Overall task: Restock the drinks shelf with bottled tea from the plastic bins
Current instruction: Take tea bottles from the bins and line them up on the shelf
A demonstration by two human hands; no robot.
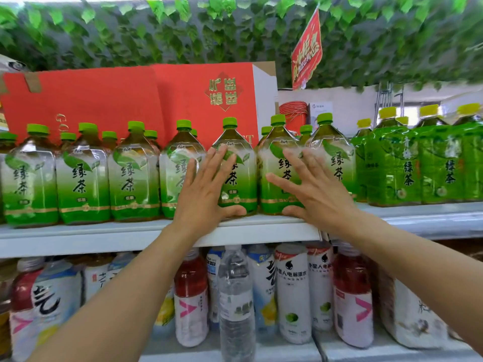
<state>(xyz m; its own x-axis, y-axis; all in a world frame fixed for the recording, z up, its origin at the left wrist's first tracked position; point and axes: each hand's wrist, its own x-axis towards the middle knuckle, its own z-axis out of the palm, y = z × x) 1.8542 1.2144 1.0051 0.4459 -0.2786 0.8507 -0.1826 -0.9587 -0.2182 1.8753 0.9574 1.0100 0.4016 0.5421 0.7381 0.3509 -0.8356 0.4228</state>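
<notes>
A row of large green tea bottles with green caps stands along the upper shelf (104,232). My left hand (206,189) lies flat, fingers spread, against the front of one bottle (241,158) near the middle of the row, its thumb at the base. My right hand (311,189) is spread the same way over the neighbouring bottle (277,150) to the right. Neither hand wraps around a bottle. No plastic bin is in view.
Red cardboard boxes (130,100) stand behind the row. Darker green tea bottles with yellow caps (407,163) fill the shelf to the right. The lower shelf holds mixed drinks, with a clear water bottle (236,304) at the front. Fake leaves (235,30) hang overhead.
</notes>
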